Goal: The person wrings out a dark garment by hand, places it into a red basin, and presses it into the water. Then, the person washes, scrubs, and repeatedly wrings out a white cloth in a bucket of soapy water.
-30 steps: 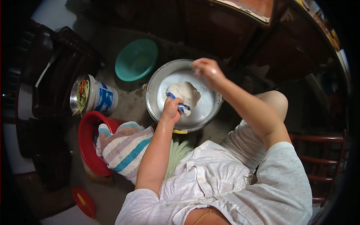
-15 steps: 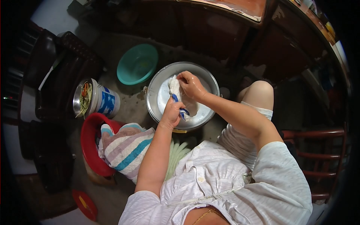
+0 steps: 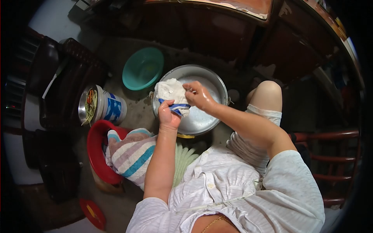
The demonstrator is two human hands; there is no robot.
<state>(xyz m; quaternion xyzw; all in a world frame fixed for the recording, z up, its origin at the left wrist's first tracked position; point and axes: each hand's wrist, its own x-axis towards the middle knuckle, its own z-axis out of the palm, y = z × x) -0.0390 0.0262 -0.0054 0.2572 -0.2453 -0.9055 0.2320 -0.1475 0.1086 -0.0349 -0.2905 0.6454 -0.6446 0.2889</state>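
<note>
A wet white cloth [image 3: 169, 89] with a blue-striped band is spread above the left side of a round metal basin [image 3: 200, 131]. My left hand [image 3: 169, 116] holds it from below by the banded end, thumb over the blue stripe. At the cloth's right edge, my right hand [image 3: 200, 96] has its fingers curled in a pinch; the fingertips meet the fabric there. Cloudy water [image 3: 202, 116] shows in the basin under both hands. Whether the cloth is a sock, a glove or something else, I cannot tell.
A green basin [image 3: 143, 69] stands beyond the metal one. To the left are a white bucket [image 3: 119, 108] with a metal bowl [image 3: 82, 104] of vegetable scraps, and a red tub [image 3: 97, 155] with a striped towel [image 3: 134, 157]. A wooden chair [image 3: 334, 157] is at right.
The cloth has come up and left, and now lies spread with its broad side showing instead of bunched. My left hand has turned beneath it; my right hand has shifted slightly down and right.
</note>
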